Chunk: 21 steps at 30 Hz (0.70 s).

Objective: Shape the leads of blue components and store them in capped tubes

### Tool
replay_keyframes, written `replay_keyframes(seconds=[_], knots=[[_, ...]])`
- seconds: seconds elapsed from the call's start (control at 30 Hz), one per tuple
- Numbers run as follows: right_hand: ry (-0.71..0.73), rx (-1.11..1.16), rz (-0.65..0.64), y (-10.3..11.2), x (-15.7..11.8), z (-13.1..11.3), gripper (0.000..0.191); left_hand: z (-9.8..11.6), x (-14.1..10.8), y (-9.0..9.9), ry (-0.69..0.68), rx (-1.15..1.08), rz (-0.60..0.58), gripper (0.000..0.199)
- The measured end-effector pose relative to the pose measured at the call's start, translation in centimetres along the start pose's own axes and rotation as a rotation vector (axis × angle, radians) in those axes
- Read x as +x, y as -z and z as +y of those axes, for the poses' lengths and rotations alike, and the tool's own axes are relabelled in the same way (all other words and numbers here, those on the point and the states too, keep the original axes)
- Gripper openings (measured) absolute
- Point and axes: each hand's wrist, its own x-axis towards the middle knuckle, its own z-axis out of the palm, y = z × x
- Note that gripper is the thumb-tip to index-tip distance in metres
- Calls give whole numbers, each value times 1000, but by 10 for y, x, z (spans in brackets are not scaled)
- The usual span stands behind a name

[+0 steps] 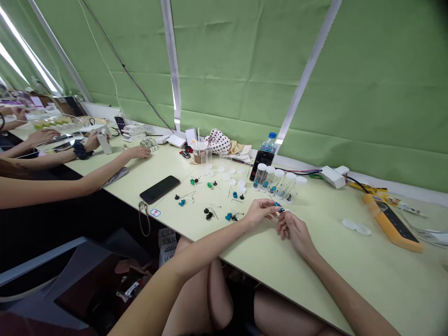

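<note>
My left hand (262,212) pinches a small blue and black part (278,205) above the table. Right beside it, my right hand (293,228) has its fingers curled close to the same part; anything between them is too small to name. Just behind my hands stands a row of clear tubes with white caps (279,173), blue pieces inside. To the left lie small groups of blue, black and green pieces with thin metal rods, among them a blue piece (228,216), black pieces (209,214) and a green piece (209,185). Loose white caps (232,182) lie behind them.
A black phone (160,189) lies left of the pieces; another phone (262,163) leans on a bottle (269,143). A cup (200,152) stands at the back. An orange power strip (392,224) and round white discs (356,227) are on the right. Other people's arms (80,186) reach in at left.
</note>
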Motion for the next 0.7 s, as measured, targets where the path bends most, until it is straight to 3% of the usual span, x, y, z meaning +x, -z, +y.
replay_keyframes(seconds=[0.3, 0.5, 0.7], knots=[[20, -38, 174, 5, 0, -3, 34, -8, 3, 3, -14, -94, -149, 55], [22, -69, 177, 7, 2, 1, 41, -19, 9, 6, 26, 45, -145, 48], [63, -101, 188, 6, 1, -4, 31, -23, 10, 7, 12, 90, -171, 48]])
